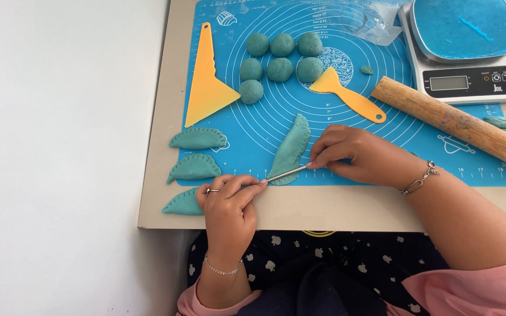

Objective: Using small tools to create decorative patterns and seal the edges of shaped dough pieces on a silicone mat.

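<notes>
A folded teal dough half-moon (291, 147) lies on the blue silicone mat (382, 140). My left hand (229, 205) pinches one end of a thin metal tool (287, 173) whose tip rests against the lower edge of the dough. My right hand (355, 155) holds the tool's other end beside the dough's right edge. Three finished crimped half-moons (197, 138) (194, 167) (181, 203) lie in a column at the left; my left hand partly covers the lowest one.
Several teal dough balls (280, 57) sit at the mat's top. A yellow triangular scraper (206, 82) and a yellow spatula (346, 93) lie nearby. A wooden rolling pin (458, 123) and a kitchen scale (464, 47) stand at right. The table edge (323, 225) is close.
</notes>
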